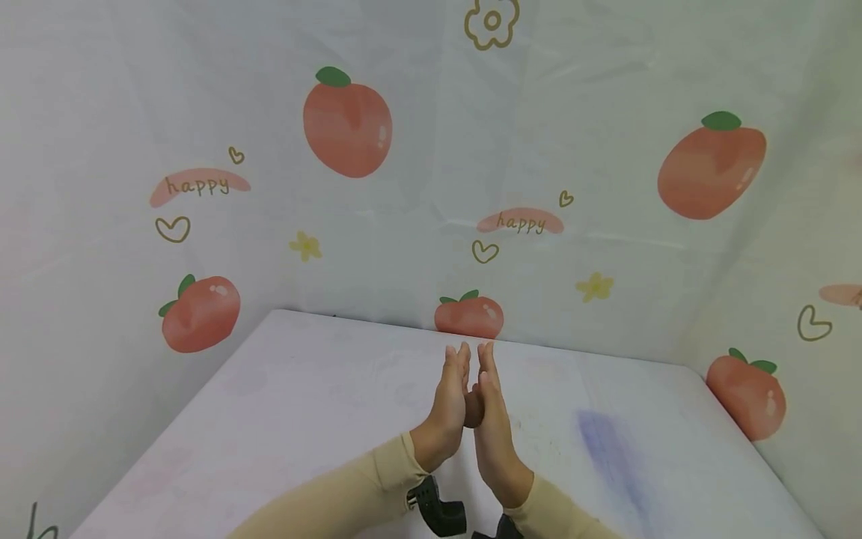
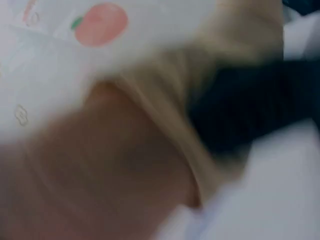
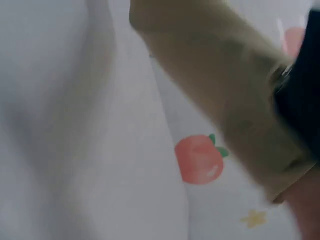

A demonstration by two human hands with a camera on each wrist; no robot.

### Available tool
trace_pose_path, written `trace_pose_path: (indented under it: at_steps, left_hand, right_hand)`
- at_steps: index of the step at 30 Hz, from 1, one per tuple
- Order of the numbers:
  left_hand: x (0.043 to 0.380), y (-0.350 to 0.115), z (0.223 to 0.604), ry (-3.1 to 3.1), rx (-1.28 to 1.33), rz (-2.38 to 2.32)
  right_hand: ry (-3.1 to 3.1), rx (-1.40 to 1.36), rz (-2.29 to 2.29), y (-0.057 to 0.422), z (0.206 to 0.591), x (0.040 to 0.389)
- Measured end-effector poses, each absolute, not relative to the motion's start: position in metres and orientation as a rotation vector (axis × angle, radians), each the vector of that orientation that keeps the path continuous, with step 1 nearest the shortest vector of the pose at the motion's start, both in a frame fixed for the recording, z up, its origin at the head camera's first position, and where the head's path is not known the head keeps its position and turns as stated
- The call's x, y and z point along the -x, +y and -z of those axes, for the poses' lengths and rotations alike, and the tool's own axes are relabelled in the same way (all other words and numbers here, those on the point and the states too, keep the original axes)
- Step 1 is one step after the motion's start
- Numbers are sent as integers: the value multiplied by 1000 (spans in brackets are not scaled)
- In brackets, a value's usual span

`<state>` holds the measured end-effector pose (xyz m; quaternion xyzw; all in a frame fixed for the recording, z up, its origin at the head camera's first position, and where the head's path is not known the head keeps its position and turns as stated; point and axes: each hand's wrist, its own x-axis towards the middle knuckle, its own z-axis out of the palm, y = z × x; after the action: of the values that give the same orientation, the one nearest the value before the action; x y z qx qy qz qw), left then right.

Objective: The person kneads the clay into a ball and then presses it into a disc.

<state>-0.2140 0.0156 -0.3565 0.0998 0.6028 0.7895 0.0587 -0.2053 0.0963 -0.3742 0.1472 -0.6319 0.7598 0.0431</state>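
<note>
Over the white table, a small brown ball [image 1: 474, 409] is held between two upright palms in the head view; it looks like clay or dough, though I cannot tell which. My left hand [image 1: 447, 404] presses it from the left, fingers straight and pointing up. From the right, my right hand [image 1: 494, 430] presses against it with its fingers likewise straight. The fingertips of the two hands stand slightly apart. Blurred skin and a beige sleeve [image 2: 155, 110] fill much of the left wrist view. The right wrist view has a beige sleeve [image 3: 215, 75], and the ball is hidden in both wrist views.
The white table [image 1: 323, 397] carries a blue-purple smear [image 1: 613, 457] on its right side. Behind it hangs a white curtain [image 1: 417, 187] printed with red fruit, hearts and flowers. A black wrist mount [image 1: 441, 513] sits below the left cuff.
</note>
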Motion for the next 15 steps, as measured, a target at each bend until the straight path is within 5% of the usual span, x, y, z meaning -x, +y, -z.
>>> trace_pose_path:
  at_steps: [15]
  left_hand:
    - [201,22,378,2030,-573,-2188]
  right_hand:
    - [-1778,-426,-2254,112,349,221]
